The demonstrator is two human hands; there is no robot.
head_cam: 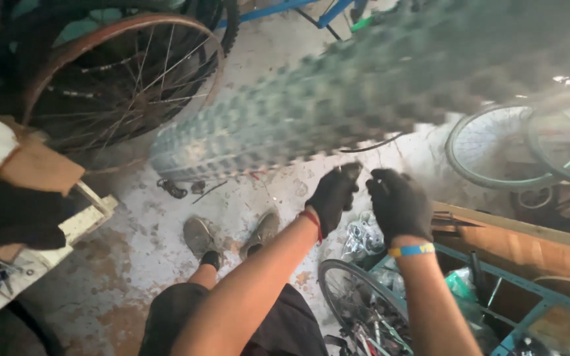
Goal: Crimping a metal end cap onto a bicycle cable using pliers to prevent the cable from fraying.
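The left hand (333,196), in a black glove with a red band at the wrist, is curled shut, its fingertips pinching something small and dark just under the tyre; what it grips is too blurred to name. The right hand (398,201), also gloved in black, with a blue and yellow wristband, is bent in close beside the left, fingers curled toward it; whether it has hold of anything cannot be told. Both hands are raised to the lower edge of a knobby bicycle tyre (338,105), which runs blurred from the near left up to the far right, above the hands. A thin wire or spoke (377,145) curves just below the tyre, near the fingertips. Beneath the hands lie shiny plastic bags of metal parts (363,238) and a spoked wheel (357,300) beside a blue metal rack (529,290). The person's two shoes (232,236) stand on the stained concrete floor (133,250). At far left leans a rusty spoked rim (123,79); at far right, two more wheels (516,145).
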